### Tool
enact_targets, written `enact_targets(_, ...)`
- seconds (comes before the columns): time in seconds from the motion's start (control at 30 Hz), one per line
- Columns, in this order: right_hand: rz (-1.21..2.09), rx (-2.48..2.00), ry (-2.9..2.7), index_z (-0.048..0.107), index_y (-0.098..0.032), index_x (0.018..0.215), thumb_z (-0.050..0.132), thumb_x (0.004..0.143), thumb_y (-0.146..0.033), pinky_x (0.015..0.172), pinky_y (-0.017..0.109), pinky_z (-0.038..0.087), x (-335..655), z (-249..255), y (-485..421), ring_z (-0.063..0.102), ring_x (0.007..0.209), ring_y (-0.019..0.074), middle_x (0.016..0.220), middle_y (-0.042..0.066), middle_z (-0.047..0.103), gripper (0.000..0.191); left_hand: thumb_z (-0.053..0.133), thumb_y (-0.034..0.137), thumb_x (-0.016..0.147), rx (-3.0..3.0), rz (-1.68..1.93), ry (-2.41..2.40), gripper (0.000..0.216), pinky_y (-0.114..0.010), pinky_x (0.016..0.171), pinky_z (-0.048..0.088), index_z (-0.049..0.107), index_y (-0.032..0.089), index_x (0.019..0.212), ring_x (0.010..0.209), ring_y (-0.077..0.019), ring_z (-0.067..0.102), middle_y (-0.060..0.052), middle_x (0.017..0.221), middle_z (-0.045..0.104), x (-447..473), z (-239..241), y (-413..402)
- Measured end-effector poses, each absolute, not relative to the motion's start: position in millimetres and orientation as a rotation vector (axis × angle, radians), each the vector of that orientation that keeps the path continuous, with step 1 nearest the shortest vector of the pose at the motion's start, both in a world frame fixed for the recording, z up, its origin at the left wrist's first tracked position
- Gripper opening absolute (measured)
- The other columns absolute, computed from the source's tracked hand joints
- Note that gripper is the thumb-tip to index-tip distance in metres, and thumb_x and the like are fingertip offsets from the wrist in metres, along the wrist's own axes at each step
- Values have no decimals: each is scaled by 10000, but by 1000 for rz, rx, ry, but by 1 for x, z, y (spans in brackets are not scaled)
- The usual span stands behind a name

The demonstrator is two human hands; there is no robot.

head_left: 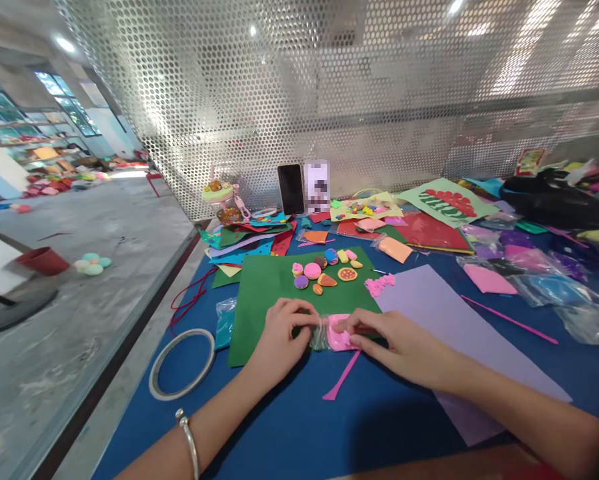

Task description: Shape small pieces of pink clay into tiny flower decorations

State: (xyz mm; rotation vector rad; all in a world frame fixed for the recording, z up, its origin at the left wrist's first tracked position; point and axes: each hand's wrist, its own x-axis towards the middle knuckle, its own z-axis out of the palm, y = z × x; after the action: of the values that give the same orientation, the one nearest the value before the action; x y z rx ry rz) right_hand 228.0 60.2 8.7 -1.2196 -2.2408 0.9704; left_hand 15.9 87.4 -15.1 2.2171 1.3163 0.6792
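My left hand point(285, 333) is closed on the crinkled clear plastic bag point(319, 339) near the front edge of the green sheet point(259, 293). The fingers of my right hand point(404, 343) pinch at a flat pink piece of modelling clay point(338, 341) at the bag's right end. Whether the clay lies wholly inside the plastic, I cannot tell. Just below my right fingertips lies a thin pink plastic tool point(343, 381). Behind my hands, small clay shapes rest on the green sheet, among them a pink round point(312, 271) and a pizza-like disc point(347, 274).
A roll of tape point(154, 381) and a blue clay packet point(225, 327) lie left. A purple sheet point(439, 320) and bagged clay point(489, 278) are right. A dark phone point(291, 189) leans against the perforated metal panel point(219, 100). Crumbled pink clay point(379, 285) sits by the purple sheet.
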Motion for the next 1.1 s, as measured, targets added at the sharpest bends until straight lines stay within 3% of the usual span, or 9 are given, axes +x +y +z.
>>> enact_targets(0.13, 958, -1220, -2255, 586, -235, 972, 440, 921, -215, 693, 268, 451, 228, 4, 59, 640, 819, 183, 950, 21, 695, 156, 640, 171, 737, 2289, 659, 1369, 181, -396, 837, 395, 741, 284, 836, 898, -212, 500, -28, 914, 614, 17, -15, 85)
enact_targets(0.4, 965, -1177, -2272, 592, -234, 927, 431, 931, -231, 755, 273, 465, 225, 0, 59, 642, 848, 174, 972, 15, 690, 161, 684, 102, 691, 2265, 755, 1378, 152, -370, 835, 400, 729, 247, 698, 923, -206, 512, -19, 909, 598, 19, -18, 87)
enact_targets(0.6, 978, -1222, -2218, 575, -231, 944, 451, 902, -187, 678, 261, 466, 222, 1, 59, 650, 774, 168, 901, 7, 703, 138, 693, 111, 685, 2242, 800, 1350, 116, -368, 835, 404, 709, 226, 673, 924, -209, 507, -24, 909, 603, 22, -18, 86)
enact_targets(0.93, 957, -1275, -2070, 524, -230, 865, 439, 911, -269, 606, 228, 461, 218, -8, 64, 639, 680, 145, 741, -27, 665, 104, 671, 130, 666, 2189, 886, 1336, 102, -332, 802, 425, 659, 198, 592, 872, -190, 490, -18, 836, 517, 21, -17, 87)
enact_targets(1.1, 898, -1293, -2038, 524, -227, 856, 454, 906, -307, 613, 258, 484, 218, -11, 62, 632, 653, 156, 707, -19, 666, 118, 665, 184, 692, 2017, 931, 1371, 44, -336, 836, 408, 684, 196, 654, 846, -173, 515, -5, 836, 511, 11, -5, 84)
